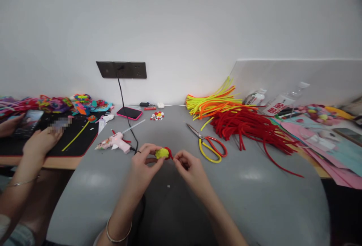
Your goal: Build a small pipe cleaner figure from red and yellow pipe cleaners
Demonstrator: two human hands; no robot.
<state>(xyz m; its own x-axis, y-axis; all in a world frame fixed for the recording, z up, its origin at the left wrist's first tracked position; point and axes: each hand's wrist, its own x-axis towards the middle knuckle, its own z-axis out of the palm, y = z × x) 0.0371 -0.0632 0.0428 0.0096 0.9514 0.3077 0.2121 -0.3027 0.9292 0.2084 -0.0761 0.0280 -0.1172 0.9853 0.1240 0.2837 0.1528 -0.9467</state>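
Between the thumb and fingers of my left hand (145, 163) is a yellow fuzzy ball (162, 153), which looks wound from pipe cleaner. A red pipe cleaner (169, 153) curves around the ball's right side. My right hand (188, 165) pinches the red one's end, just right of the ball. Both hands are above the grey table, close together. Scissors (207, 144) with one yellow and one red handle lie spread beyond my right hand. A pink hot glue gun (117, 141) rests to the left of my left hand, a glue stick poking from its back.
Bundles of red pipe cleaners (249, 127) and yellow-orange ones (212, 101) lie at the right back. A pink-edged phone (129, 113) and small beads (157, 116) sit near the wall. A black cord (121, 91) hangs from the socket. At the left, another person's hand (42, 142) is over a black mat.
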